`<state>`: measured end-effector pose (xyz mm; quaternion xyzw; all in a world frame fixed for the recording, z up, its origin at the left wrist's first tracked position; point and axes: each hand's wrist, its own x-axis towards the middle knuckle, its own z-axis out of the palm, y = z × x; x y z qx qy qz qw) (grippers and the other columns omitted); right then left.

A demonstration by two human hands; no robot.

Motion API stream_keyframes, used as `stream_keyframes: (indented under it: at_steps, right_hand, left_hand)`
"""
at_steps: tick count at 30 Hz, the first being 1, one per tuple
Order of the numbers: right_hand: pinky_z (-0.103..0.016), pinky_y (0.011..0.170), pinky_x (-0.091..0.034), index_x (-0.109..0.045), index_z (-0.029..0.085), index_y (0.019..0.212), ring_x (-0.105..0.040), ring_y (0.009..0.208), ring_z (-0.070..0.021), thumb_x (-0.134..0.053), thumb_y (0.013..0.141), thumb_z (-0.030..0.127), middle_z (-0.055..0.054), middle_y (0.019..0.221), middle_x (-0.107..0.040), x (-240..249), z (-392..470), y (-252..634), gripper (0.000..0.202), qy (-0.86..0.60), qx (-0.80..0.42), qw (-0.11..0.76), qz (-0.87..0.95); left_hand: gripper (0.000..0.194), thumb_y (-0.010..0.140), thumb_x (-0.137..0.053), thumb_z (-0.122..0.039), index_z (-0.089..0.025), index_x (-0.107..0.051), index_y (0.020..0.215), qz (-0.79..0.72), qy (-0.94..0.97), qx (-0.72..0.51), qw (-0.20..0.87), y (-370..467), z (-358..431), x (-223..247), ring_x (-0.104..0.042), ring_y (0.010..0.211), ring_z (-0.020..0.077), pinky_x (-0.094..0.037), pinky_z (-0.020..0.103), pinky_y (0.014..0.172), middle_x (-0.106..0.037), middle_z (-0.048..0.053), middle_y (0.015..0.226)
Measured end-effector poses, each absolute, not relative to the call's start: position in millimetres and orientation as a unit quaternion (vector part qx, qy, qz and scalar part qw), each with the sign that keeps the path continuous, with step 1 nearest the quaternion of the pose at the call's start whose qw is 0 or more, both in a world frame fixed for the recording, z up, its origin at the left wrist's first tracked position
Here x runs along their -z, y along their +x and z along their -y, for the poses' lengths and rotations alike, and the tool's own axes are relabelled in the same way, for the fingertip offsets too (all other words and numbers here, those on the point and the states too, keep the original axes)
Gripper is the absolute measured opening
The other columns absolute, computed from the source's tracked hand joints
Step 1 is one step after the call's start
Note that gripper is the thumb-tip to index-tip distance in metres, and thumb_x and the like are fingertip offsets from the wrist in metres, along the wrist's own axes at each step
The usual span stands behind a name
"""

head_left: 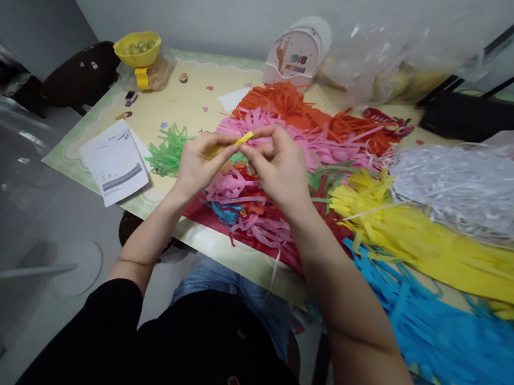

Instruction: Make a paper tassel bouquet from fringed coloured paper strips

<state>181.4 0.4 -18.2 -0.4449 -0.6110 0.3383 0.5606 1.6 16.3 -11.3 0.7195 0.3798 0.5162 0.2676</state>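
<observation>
A small yellow paper strip [244,138] is pinched between both hands above the table. My left hand [201,163] closes thumb and finger on its lower left part. At its upper right end, my right hand [279,164] has thumb and fingertips pressed together around it. Beneath the hands lie fringed paper strips: a pink bunch [319,153], an orange bunch [292,105] behind it, and a light green bunch [170,149] at the left. Mixed pink, red and blue strips [237,199] rest nearer me, partly hidden by my hands.
Yellow fringe [444,245], blue fringe [452,325] and white strips [475,186] spread over the right side. A white printed sheet [116,161] lies at the table's left edge. Behind stand a yellow bowl [137,47] and a pink holder [299,53]. A black item [479,117] lies far right.
</observation>
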Motion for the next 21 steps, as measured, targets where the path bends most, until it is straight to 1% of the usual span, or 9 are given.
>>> stream_keyframes:
  at_steps: [3,5,7,10,13,15,17,19,21]
  right_hand:
    - [-0.029,0.048,-0.038,-0.064,0.027,0.112,-0.051,0.045,-0.0132,-0.084,0.082,0.061,0.008,0.056,-0.062,21.9,-5.1,182.2,0.050,-0.405,-0.437,0.561,0.575]
    - [-0.027,0.045,-0.037,-0.065,0.025,0.101,-0.051,0.044,-0.0121,-0.086,0.075,0.071,0.006,0.057,-0.063,23.0,-8.0,184.1,0.056,-0.380,-0.490,0.536,0.573]
    - [-0.025,0.041,-0.034,-0.064,0.023,0.086,-0.049,0.043,-0.0100,-0.087,0.071,0.074,0.005,0.057,-0.062,23.9,-10.2,187.2,0.057,-0.377,-0.502,0.523,0.577]
    - [-0.025,0.039,-0.029,-0.062,0.023,0.079,-0.047,0.043,-0.0091,-0.086,0.076,0.069,0.003,0.063,-0.064,27.5,-13.3,194.4,0.052,-0.396,-0.454,0.589,0.538]
    - [-0.027,0.040,-0.029,-0.060,0.027,0.089,-0.053,0.047,-0.0117,-0.077,0.088,0.067,0.002,0.070,-0.066,33.2,-17.0,202.0,0.043,-0.387,-0.406,0.679,0.473]
    - [-0.028,0.041,-0.029,-0.060,0.029,0.093,-0.050,0.046,-0.0119,-0.075,0.090,0.066,0.004,0.066,-0.060,35.6,-17.6,204.1,0.040,-0.390,-0.391,0.688,0.470]
    - [-0.028,0.039,-0.027,-0.062,0.029,0.092,-0.044,0.042,-0.0110,-0.079,0.087,0.067,0.006,0.059,-0.052,35.2,-15.5,202.1,0.041,-0.398,-0.387,0.681,0.478]
    - [-0.028,0.038,-0.023,-0.063,0.028,0.089,-0.039,0.039,-0.0102,-0.082,0.082,0.069,0.007,0.056,-0.051,32.4,-11.4,197.0,0.046,-0.395,-0.391,0.683,0.474]
    - [-0.027,0.038,-0.022,-0.065,0.027,0.087,-0.038,0.039,-0.0094,-0.083,0.079,0.072,0.007,0.055,-0.052,29.0,-7.0,191.6,0.049,-0.391,-0.395,0.678,0.481]
  left_hand:
    - [0.028,0.095,-0.078,-0.052,-0.025,-0.084,0.097,-0.382,0.750,-0.487,0.234,-0.9,-14.8,12.3,-0.076,0.094,0.0202,-0.058,0.037,0.094,-0.084,0.006,0.099]
    - [0.023,0.095,-0.077,-0.048,-0.025,-0.084,0.097,-0.379,0.764,-0.470,0.226,-0.5,-12.1,16.0,-0.075,0.094,0.0201,-0.057,0.036,0.093,-0.084,0.005,0.098]
    - [0.019,0.094,-0.079,-0.044,-0.026,-0.084,0.097,-0.396,0.769,-0.457,0.208,1.5,-7.4,22.4,-0.073,0.093,0.0205,-0.056,0.037,0.093,-0.083,0.005,0.097]
    - [0.012,0.091,-0.082,-0.037,-0.025,-0.083,0.093,-0.441,0.785,-0.392,0.190,0.6,-3.1,34.7,-0.072,0.092,0.0225,-0.053,0.039,0.096,-0.083,0.005,0.094]
    - [0.017,0.091,-0.080,-0.040,-0.023,-0.083,0.089,-0.422,0.802,-0.294,0.305,-17.0,-16.7,43.8,-0.073,0.088,0.0230,-0.054,0.037,0.091,-0.083,0.005,0.091]
    - [0.023,0.094,-0.075,-0.044,-0.022,-0.083,0.089,-0.442,0.769,-0.317,0.335,-37.8,-38.7,47.3,-0.074,0.089,0.0223,-0.055,0.035,0.089,-0.083,0.007,0.095]
    - [0.021,0.097,-0.069,-0.036,-0.021,-0.082,0.091,-0.534,0.732,-0.349,0.239,-58.8,-65.2,51.7,-0.073,0.096,0.0229,-0.054,0.035,0.095,-0.083,0.009,0.104]
    - [0.020,0.095,-0.063,-0.025,-0.018,-0.082,0.096,-0.598,0.750,-0.226,0.171,-73.3,-87.5,59.4,-0.072,0.102,0.0246,-0.052,0.036,0.099,-0.082,0.012,0.111]
    - [0.022,0.089,-0.063,-0.018,-0.015,-0.082,0.098,-0.608,0.773,-0.084,0.161,-79.1,-99.1,70.2,-0.071,0.106,0.0280,-0.052,0.038,0.100,-0.081,0.015,0.113]
